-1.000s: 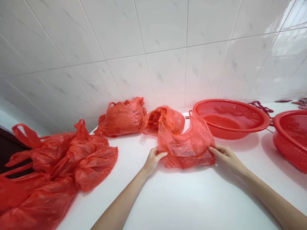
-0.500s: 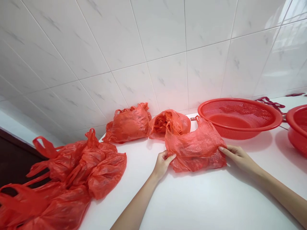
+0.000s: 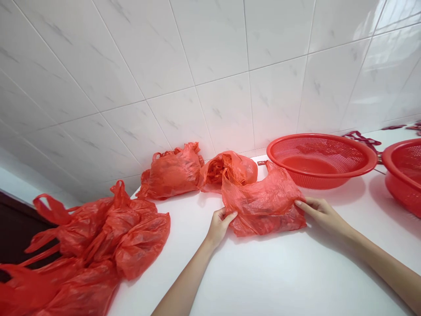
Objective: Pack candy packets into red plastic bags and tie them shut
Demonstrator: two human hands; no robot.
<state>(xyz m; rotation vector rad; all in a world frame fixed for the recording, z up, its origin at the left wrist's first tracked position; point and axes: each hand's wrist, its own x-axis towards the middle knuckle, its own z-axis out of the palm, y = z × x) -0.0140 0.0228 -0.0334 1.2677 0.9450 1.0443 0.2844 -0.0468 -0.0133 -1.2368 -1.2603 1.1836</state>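
A person's two bare hands grip a thin red plastic bag over a white table, in front of and to the left of a round perforated red basket as the camera sees it. The left hand, on the side away from the basket, pinches one lower corner between thumb and fingers; the right hand, in front of the basket, clasps the opposite corner, the two hands well apart with the bag stretched between them. The bag's long axis runs crosswise from hand to hand, its right end slightly nearer the basket's side of the table. Its bottom edge faces the person, while its two handles point away, the right one reaching up near the basket's rim; whether they touch is unclear. Darker shapes show through the film, too blurred to identify. Left of the basket sits a crumpled open bag, and farther left a plump bag; farthest from it, a heap of red bags sprawls in the foreground. Right of the basket stands a second basket, and behind it rises a tiled wall.
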